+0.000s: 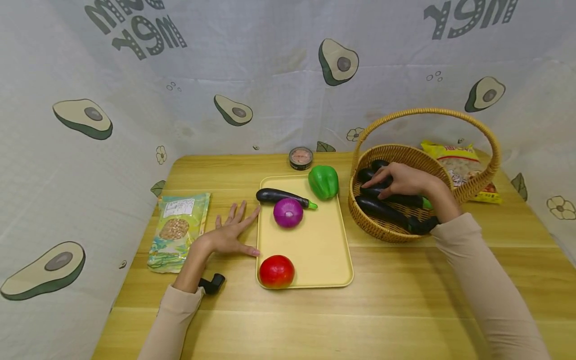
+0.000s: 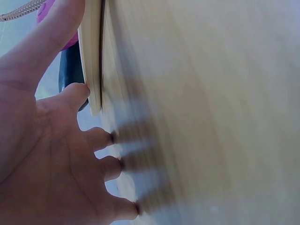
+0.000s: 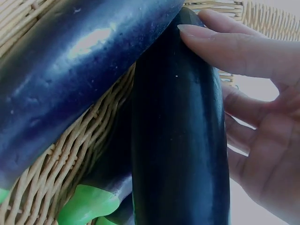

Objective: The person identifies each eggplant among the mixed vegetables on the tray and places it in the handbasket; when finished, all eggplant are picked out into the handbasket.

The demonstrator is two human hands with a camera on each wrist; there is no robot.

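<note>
In the head view my left hand (image 1: 228, 237) lies with fingers spread at the left edge of the yellow tray (image 1: 315, 245). Its thumb and index finger touch the rim, and the left wrist view shows the other fingertips down on the table. The tray carries an eggplant (image 1: 283, 196), a purple onion (image 1: 288, 213), a green bell pepper (image 1: 323, 182) and a red tomato-like fruit (image 1: 276, 272). My right hand (image 1: 405, 179) reaches into the wicker basket (image 1: 366, 220), thumb and fingers about the end of an eggplant (image 3: 180, 122). More eggplants (image 3: 79, 70) lie beside it.
A seed-filled bag (image 1: 175, 230) lies left of the tray. Behind the tray stands a small round tin (image 1: 300, 157). A yellow packet (image 1: 463, 165) is behind the basket, whose tall handle (image 1: 427, 111) arches over the right hand. A printed cloth (image 1: 279, 75) hangs behind the table.
</note>
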